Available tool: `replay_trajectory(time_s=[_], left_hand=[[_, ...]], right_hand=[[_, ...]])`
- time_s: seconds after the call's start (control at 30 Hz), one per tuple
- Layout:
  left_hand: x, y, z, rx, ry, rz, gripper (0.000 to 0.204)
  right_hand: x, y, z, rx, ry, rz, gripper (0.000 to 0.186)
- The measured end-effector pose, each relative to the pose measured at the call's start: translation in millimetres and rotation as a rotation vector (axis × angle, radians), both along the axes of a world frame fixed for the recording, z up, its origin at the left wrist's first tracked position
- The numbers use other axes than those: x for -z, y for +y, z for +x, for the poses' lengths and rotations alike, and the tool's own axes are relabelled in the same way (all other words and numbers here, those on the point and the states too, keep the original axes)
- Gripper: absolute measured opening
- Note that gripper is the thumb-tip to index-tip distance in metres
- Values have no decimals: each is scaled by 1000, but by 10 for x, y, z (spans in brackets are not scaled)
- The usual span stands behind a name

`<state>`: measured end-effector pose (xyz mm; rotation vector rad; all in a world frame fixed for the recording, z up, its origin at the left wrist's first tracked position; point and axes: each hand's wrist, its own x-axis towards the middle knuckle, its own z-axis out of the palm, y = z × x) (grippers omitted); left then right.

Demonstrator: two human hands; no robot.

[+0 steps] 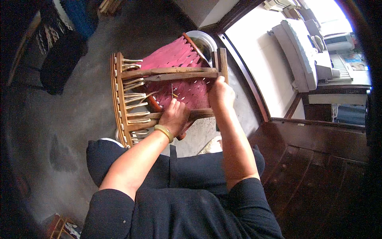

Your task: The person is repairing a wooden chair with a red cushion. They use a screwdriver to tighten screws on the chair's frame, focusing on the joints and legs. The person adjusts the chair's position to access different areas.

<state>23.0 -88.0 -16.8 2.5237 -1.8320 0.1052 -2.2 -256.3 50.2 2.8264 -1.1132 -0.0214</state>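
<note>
In front of my knees lies a chair-like wooden frame (pixel 169 72) with worn pink webbing (pixel 167 55) stretched across it. White cords (pixel 137 96) loop in a row around its slotted left bar (pixel 119 99). Over the lower part of the webbing, my left hand (pixel 174 117) is closed in a pinch, a bangle on its wrist. A thin, partly yellowish piece (pixel 174 94) sticks up at its fingertips; its kind is too small to tell. My right hand (pixel 221 95) is closed around the frame's right end, its fingers mostly hidden.
Behind the frame stands a pale round tub (pixel 203 42). To the right are a dark wooden doorway edge (pixel 246 75) and dark wooden boards (pixel 306 179). A dark bundle (pixel 61 63) lies at far left. My shoe (pixel 211 146) shows below the frame.
</note>
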Motion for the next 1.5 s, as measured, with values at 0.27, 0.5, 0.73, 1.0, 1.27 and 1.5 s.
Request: replay_trajectory(time_s=[0.27, 0.5, 0.73, 1.0, 1.27, 1.5], left_hand=[[-26, -63, 44, -15, 317, 91, 27], [78, -12, 21, -34, 160, -138, 35], [-124, -8, 55, -2, 408, -125, 33], [-86, 85, 88, 19, 506, -238, 35], [-106, 516, 187, -289, 321, -402, 29], [40, 680, 228, -334, 292, -172, 34]], right_hand=[[180, 389, 160, -233, 53, 220, 15], [58, 261, 18, -128, -42, 213, 9], [179, 464, 143, -178, 48, 178, 11], [185, 533, 218, -170, 37, 94, 10], [174, 590, 265, -105, 136, 67, 12], [168, 759, 386, -55, 93, 57, 12]])
